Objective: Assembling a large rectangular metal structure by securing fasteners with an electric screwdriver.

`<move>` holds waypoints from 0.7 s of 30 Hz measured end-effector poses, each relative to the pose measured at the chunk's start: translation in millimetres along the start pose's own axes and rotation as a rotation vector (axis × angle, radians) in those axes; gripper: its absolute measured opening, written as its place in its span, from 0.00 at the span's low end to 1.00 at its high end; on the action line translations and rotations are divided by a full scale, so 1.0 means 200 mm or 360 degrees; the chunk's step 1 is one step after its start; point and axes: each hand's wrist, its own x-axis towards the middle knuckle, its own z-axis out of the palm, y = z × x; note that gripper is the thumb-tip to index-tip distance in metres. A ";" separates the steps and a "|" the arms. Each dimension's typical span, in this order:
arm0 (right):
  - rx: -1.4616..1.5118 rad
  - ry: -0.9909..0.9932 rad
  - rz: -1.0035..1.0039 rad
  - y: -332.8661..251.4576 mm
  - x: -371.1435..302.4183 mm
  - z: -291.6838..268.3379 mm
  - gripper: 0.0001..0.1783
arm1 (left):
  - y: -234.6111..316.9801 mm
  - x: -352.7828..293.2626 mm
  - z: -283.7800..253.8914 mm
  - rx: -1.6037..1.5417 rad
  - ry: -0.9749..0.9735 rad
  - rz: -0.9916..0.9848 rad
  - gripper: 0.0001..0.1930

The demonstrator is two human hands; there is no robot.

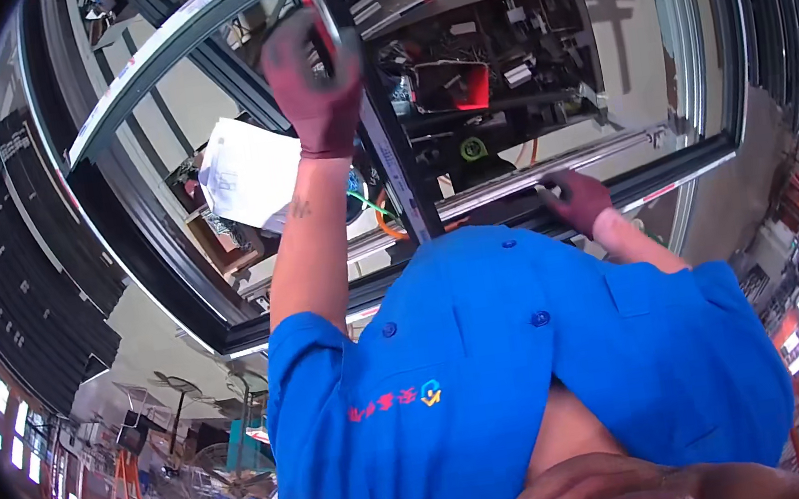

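A large dark window or door frame [197, 322] lies in front of me, with a dark middle bar [392, 165] running away from my body. My left hand [313, 89], in a maroon glove with grey fingertips, reaches far along this bar. Its fingers and thumb curl round the bar's edge, slightly blurred. At the near rail [648, 178], right of the middle bar, is my right hand [579, 202], in the same kind of glove. Its fingers are bent together, and a small pale tip shows at them; what it belongs to is unclear.
White printed paper sheets [248, 173] lie within the frame's left opening. Below the right opening sit a red bin [471, 87], loose hardware and a green tape roll [473, 148]. Dark profiles [21, 249] are stacked at left. A fan [178, 385] stands nearby.
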 end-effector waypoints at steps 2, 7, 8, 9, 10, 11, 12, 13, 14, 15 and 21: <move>-0.0041 -0.0125 -0.0149 -0.07 0.14 -0.02 0.22 | 0.11 0.00 -0.01 0.0212 -0.0530 0.0575 0.21; -0.0051 -0.0456 -0.0382 -0.18 0.44 0.11 0.22 | 0.01 -0.09 -0.11 -0.0108 0.0184 -0.0160 0.14; -0.0080 -0.0512 -0.0330 -0.20 0.43 0.10 0.23 | -0.04 -0.13 -0.17 -0.0151 0.0331 -0.0385 0.15; -0.0117 -0.0563 -0.0295 -0.22 0.43 0.10 0.23 | -0.12 -0.18 -0.26 -0.0188 0.0498 -0.0597 0.16; 0.0048 -0.0537 -0.0363 -0.12 0.44 0.19 0.25 | -0.17 -0.27 -0.34 -0.0275 0.0647 -0.0739 0.17; 0.0058 -0.0643 -0.0298 -0.09 0.46 0.24 0.26 | -0.29 -0.39 -0.45 -0.0339 0.0841 -0.0941 0.18; 0.0060 -0.0698 -0.0229 -0.09 0.45 0.23 0.26 | -0.29 -0.45 -0.50 -0.0401 0.1000 -0.1210 0.19; 0.0063 -0.0743 -0.0131 -0.08 0.43 0.21 0.26 | -0.21 -0.48 -0.47 -0.0223 0.1063 -0.1292 0.19; 0.0050 -0.0772 -0.0185 -0.10 0.44 0.21 0.26 | -0.53 -0.82 -0.65 -0.0012 0.1099 -0.1276 0.19; 0.0009 -0.0753 -0.0162 -0.07 0.44 0.22 0.26 | -0.60 -1.00 -0.65 -0.0035 0.1076 -0.1525 0.18; -0.0017 -0.0674 -0.0047 -0.15 0.40 0.19 0.24 | -0.74 -1.56 -0.46 0.1078 -0.1331 -0.1797 0.18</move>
